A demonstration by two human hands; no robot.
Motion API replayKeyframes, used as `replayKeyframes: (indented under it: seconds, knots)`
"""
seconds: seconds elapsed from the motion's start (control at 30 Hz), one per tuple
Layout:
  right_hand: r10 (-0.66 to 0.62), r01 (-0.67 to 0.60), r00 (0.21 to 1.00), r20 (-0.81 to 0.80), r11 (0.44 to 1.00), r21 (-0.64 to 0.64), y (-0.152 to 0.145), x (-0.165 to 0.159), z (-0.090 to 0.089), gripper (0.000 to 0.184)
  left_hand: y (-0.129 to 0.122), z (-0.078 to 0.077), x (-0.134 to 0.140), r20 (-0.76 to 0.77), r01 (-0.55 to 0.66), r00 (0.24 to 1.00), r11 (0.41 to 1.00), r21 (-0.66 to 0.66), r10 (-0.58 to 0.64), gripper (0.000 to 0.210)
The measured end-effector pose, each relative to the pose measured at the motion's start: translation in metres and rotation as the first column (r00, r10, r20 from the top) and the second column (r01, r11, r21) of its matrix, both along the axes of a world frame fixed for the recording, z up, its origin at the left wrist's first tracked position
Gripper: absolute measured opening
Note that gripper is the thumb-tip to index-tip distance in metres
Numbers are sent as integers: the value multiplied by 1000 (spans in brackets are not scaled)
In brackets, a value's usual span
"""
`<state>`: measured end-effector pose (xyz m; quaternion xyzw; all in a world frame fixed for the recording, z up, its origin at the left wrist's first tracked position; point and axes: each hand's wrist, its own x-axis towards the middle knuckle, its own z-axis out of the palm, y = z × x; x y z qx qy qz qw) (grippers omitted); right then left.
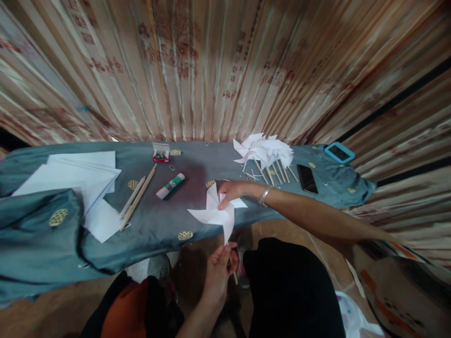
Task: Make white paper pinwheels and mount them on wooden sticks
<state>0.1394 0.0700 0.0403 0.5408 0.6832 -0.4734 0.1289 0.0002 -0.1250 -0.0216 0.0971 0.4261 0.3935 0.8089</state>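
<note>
A white paper pinwheel [214, 215] is held over the front edge of the cloth-covered table. My right hand [230, 191] grips its blades near the centre, thumb on the paper and the other fingers partly hidden. Below it, my left hand [221, 264] is closed round the pinwheel's thin wooden stick [234, 272], just under the lowest blade. Several finished-looking pinwheels [264, 150] lie in an overlapping pile at the back right, their sticks toward me. A glue stick [170, 186] rests on the cloth left of my hands.
Wooden sticks [141, 195] lie beside white paper sheets [84, 176] on the left. Behind them stands an open red box [161, 154] of small pins. A black phone [307, 179] and a blue-framed device [339, 152] lie on the right. A curtain [211, 70] hangs behind the table.
</note>
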Motion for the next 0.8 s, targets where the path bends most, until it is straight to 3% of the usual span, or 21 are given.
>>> replayKeyframes:
  seconds: [0.3, 0.53, 0.67, 0.8]
  knots:
    - [-178, 181, 968, -178, 984, -3, 0, 17, 3, 38, 8, 0, 5, -16, -5, 1000, 999, 49, 6, 52]
    - [-340, 373, 879, -335, 927, 36, 2, 33, -3, 49, 13, 2, 6, -52, 5, 999, 998, 67, -1, 51]
    - [-457, 571, 744, -487, 813, 110, -8, 44, -11, 51, 19, 3, 5, -87, -11, 996, 996, 92, 19, 53]
    - [-505, 783, 546, -669, 591, 194, -27, 52, -16, 50, 27, 10, 3, -117, -13, 993, 993, 113, 27, 54]
